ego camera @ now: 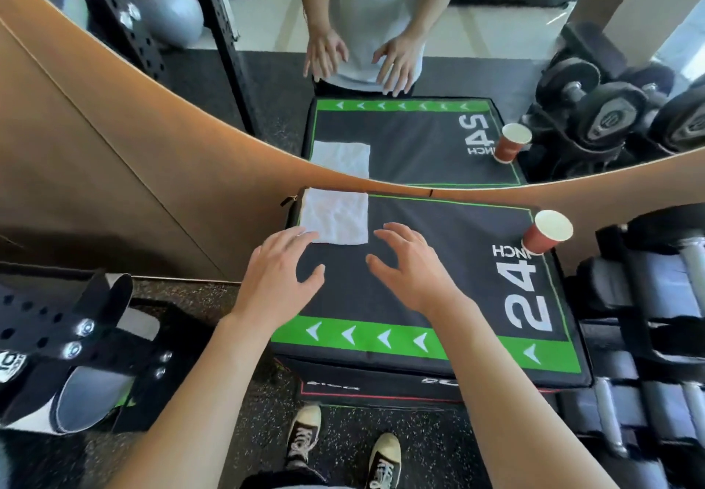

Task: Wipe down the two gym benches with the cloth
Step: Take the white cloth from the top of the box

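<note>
One black padded bench [438, 278] (marked "24 INCH", green-bordered) against a mirror; one white cloth [335, 216], folded flat, at its far left corner; one red paper cup [546, 232] at far right; left hand [276, 278] and right hand [410, 265] hover above, fingers spread, holding nothing, the left's fingertips at the cloth's near edge.

White cloth [335, 216] — black, green-banded box [438, 282] — red cup [543, 238]
</note>
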Demonstrator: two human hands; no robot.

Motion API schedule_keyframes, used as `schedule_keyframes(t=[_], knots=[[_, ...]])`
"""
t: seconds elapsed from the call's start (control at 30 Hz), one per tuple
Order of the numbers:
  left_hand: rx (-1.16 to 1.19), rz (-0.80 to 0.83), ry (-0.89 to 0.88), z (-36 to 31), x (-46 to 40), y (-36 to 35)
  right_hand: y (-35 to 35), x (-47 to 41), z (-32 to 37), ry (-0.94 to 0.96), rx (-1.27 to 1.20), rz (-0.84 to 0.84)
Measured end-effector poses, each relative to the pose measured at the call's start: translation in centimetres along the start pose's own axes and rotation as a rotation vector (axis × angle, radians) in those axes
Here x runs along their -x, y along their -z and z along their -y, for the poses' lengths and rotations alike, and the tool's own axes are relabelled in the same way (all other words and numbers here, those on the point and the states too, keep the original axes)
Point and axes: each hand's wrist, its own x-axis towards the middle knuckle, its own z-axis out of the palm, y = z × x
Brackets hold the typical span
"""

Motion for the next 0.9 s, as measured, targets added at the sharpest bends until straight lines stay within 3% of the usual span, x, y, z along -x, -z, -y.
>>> schedule_keyframes(t=[0.3,0.5,0.9], knots=[[-0.004,0.088,-0.02,6.4,-4.9,-2.8,-5.0,-9.3,0.7,-0.04,0.127,0.17],[-0.077,0.281,-0.053,9.8,-7.2,-5.6,-8.7,-13.4,-0.1,-0.085,0.226,0.254],[-0.122,0.496,-0.205,11.0,-7.7,-8.3,-11.9,-7.4,-1.3,-0.128,0.327,0.152]])
